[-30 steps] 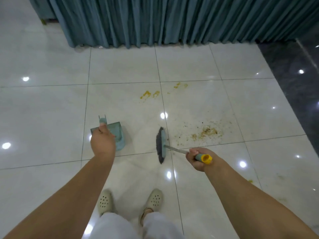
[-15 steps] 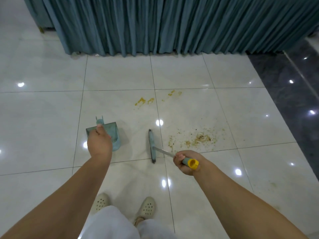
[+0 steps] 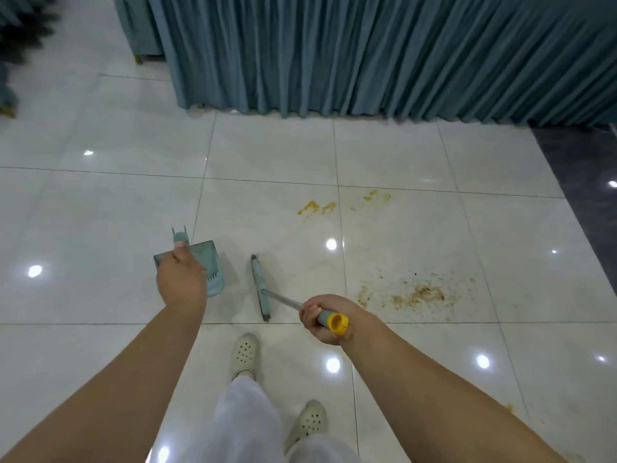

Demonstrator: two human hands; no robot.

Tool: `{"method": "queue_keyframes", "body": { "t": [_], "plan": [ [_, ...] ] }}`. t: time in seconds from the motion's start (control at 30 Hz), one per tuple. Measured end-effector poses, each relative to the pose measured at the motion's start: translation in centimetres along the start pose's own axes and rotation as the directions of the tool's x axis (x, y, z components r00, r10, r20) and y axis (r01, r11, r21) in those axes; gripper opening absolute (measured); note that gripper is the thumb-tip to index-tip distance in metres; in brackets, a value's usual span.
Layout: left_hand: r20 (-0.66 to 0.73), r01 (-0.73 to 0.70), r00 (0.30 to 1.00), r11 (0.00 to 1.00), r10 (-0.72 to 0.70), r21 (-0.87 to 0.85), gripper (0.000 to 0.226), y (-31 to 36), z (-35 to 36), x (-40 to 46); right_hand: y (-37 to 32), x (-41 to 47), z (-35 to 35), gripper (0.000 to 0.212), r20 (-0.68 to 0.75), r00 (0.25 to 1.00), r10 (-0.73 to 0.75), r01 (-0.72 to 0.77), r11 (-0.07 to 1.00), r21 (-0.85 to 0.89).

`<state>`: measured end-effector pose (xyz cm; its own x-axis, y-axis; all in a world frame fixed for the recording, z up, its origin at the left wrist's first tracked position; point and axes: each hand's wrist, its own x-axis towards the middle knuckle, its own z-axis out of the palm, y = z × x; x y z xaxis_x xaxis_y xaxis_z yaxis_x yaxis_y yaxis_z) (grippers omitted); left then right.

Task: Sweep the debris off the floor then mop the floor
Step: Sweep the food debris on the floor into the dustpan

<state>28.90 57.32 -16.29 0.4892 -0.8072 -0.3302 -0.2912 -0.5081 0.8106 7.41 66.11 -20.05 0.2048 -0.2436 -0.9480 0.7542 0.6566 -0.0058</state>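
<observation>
My left hand (image 3: 182,282) grips the dustpan (image 3: 208,269), right hand (image 3: 325,317) grips the broom (image 3: 261,289). Crumb debris (image 3: 417,294) and yellow stains (image 3: 315,207) remain; sweeping looks barely begun, mopping untouched.

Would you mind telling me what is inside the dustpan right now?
The part of the dustpan that shows looks empty; the left hand covers the rest, so that part cannot be seen.

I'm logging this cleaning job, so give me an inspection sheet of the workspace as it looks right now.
Surface: glossy white tile floor, unswept.
Job's things: teal dustpan, broom; no mop seen.
Clutter: brown crumb debris; yellow stains.
Grippers: left hand holds the dustpan handle; right hand grips the broom's yellow-capped handle.
Cables: nothing seen.
Surroundings: teal curtain behind; dark floor strip at right.
</observation>
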Motion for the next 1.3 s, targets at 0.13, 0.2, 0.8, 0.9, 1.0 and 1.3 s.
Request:
{"method": "queue_keyframes", "body": {
  "t": [0.13, 0.2, 0.8, 0.9, 1.0, 1.3],
  "plan": [
    [-0.048, 0.025, 0.998, 0.999, -0.026, -0.028, 0.056, 0.8, -2.0, 4.8, -0.3, 2.5, 6.7, 0.012, 0.012, 0.998, 0.055, -0.054, 0.997, -0.049],
    [-0.056, 0.049, 0.997, 0.998, -0.051, -0.031, 0.054, 1.2, -2.7, 7.3, -0.5, 3.9, 10.0, 0.012, 0.026, 0.996, 0.085, -0.084, 0.995, -0.056],
    [0.092, 0.052, 0.994, 0.996, -0.058, 0.066, 0.042, 5.5, 1.0, 19.2, -8.7, 7.6, 16.3, 0.004, -0.001, 0.999, -0.044, 0.041, 0.913, 0.405],
    [0.121, 0.012, 0.992, 0.989, -0.030, 0.146, 0.051, 6.4, 3.5, 18.7, -10.0, 5.8, 13.6, 0.006, -0.050, 0.992, -0.115, 0.125, 0.868, 0.480],
    [0.175, -0.014, 0.984, 0.987, -0.014, 0.163, 0.052, 7.2, 5.9, 18.1, -11.0, 4.3, 10.5, 0.007, -0.090, 0.982, -0.169, 0.190, 0.809, 0.557],
    [0.282, -0.051, 0.960, 0.986, 0.005, 0.157, 0.049, 9.0, 9.2, 16.8, -12.6, 0.1, 3.5, 0.016, -0.259, 0.929, -0.264, 0.369, 0.706, 0.604]
  ]
}}
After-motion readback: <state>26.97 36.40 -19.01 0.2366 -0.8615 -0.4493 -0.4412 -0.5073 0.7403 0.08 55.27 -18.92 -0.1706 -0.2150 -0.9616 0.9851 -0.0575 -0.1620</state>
